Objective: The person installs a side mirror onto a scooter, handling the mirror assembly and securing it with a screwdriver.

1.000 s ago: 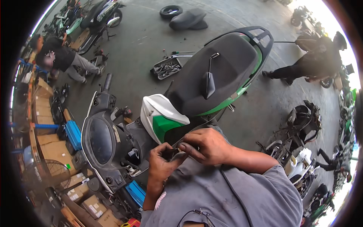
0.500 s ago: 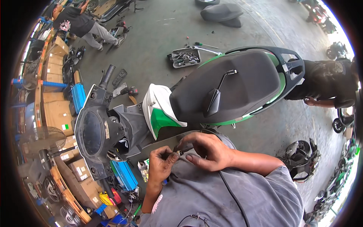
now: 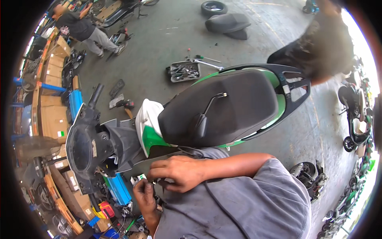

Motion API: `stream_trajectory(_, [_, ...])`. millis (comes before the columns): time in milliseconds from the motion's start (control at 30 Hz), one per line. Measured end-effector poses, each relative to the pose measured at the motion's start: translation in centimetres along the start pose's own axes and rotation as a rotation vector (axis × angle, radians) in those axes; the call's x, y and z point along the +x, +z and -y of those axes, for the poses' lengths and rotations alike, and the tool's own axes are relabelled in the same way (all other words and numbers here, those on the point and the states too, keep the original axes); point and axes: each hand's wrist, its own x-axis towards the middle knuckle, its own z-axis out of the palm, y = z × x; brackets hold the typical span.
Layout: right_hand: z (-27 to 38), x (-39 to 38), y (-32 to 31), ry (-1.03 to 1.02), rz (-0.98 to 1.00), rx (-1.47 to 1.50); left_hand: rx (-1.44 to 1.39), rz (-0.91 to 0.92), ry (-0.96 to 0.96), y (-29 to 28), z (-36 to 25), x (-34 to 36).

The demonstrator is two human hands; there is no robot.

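My left hand (image 3: 145,196) has its thumb and fingers pinched together. My right hand (image 3: 178,172) curls over from the right, its fingertips meeting the left hand's. Between them shows a small shiny piece (image 3: 154,181), too small and too covered to name. Just beyond my hands stands a green and white electric scooter with a black seat (image 3: 246,111). A loose rear-view mirror (image 3: 202,126) lies on that seat, its stem pointing away from me. The scooter's bare handlebar cowl (image 3: 81,153) is to the left.
A metal tray of tools (image 3: 185,79) sits on the floor past the scooter, with a wrench (image 3: 209,63) beside it. Farther off lie a removed seat (image 3: 229,24) and a tyre (image 3: 214,8). Shelves with cardboard boxes (image 3: 53,115) line the left. Two other people (image 3: 318,47) are nearby.
My hands have shifted left and lower in view, still pinched together, the right hand now more over the left. The person at the scooter's rear has moved to its far side.
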Motion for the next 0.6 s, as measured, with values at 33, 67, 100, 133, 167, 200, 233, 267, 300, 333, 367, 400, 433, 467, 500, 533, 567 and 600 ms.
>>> stream_trajectory(33, [-0.1, 0.3, 0.1, -0.002, -0.054, 0.089, 0.048, 0.128, 0.027, -0.5, -0.1, 0.7])
stream_trajectory(67, [-0.1, 0.4, -0.2, -0.004, -0.108, 0.178, 0.08, 0.14, -0.003, 0.1, 0.1, 0.7])
stream_trajectory(100, [0.1, 0.5, -0.6, 0.08, -0.047, 0.128, 0.123, 0.125, -0.026, 0.9, -0.7, 0.7])
stream_trajectory(133, [0.6, 0.5, -1.3, 0.156, 0.015, 0.081, 0.172, 0.104, -0.047, 1.5, -1.5, 0.6])
stream_trajectory(167, [0.9, 0.7, -1.7, 0.23, 0.078, 0.033, 0.098, 0.027, -0.007, 2.2, -1.4, 0.3])
stream_trajectory(200, [0.8, 0.6, -1.7, 0.236, 0.091, 0.001, 0.113, 0.034, -0.03, 2.5, -1.6, 0.4])
stream_trajectory(233, [0.6, 0.6, -1.6, 0.243, 0.104, -0.03, 0.128, 0.04, -0.053, 2.7, -1.8, 0.5])
stream_trajectory(267, [0.5, 0.5, -1.5, 0.249, 0.116, -0.062, 0.142, 0.046, -0.077, 2.7, -1.9, 0.5])
stream_trajectory(300, [0.5, 0.4, -1.7, 0.206, 0.13, -0.095, 0.196, 0.121, -0.084, 2.4, -2.2, 0.6])
stream_trajectory(333, [0.5, 0.4, -1.7, 0.162, 0.089, -0.098, 0.122, 0.08, -0.053, 2.9, -2.5, 0.4])
stream_trajectory(367, [0.7, 0.3, -1.7, 0.118, 0.048, -0.101, 0.049, 0.04, -0.021, 3.7, -2.9, 0.1])
stream_trajectory(400, [0.7, 0.1, -1.7, 0.076, 0.001, -0.104, -0.022, 0.005, 0.012, 4.2, -3.3, 0.0])
stream_trajectory(433, [0.3, -0.1, -1.7, 0.018, 0.012, -0.125, -0.044, 0.001, -0.035, 3.6, -3.0, 0.3])
stream_trajectory(467, [0.3, -0.3, -1.7, 0.005, 0.014, -0.125, 0.017, 0.062, -0.034, 3.3, -3.4, 0.5])
stream_trajectory(500, [0.4, -0.5, -1.5, -0.008, 0.016, -0.124, 0.078, 0.124, -0.032, 3.0, -3.9, 0.8])
stream_trajectory(533, [0.5, -0.6, -1.4, -0.021, 0.016, -0.123, 0.139, 0.186, -0.031, 2.9, -4.3, 1.0])
stream_trajectory(567, [0.7, -0.5, -1.5, -0.007, 0.028, -0.036, 0.142, 0.171, 0.008, 2.7, -3.8, 1.0])
stream_trajectory(600, [0.9, -0.7, -1.5, 0.059, 0.013, 0.073, 0.157, 0.172, 0.014, 2.6, -3.4, 1.0])
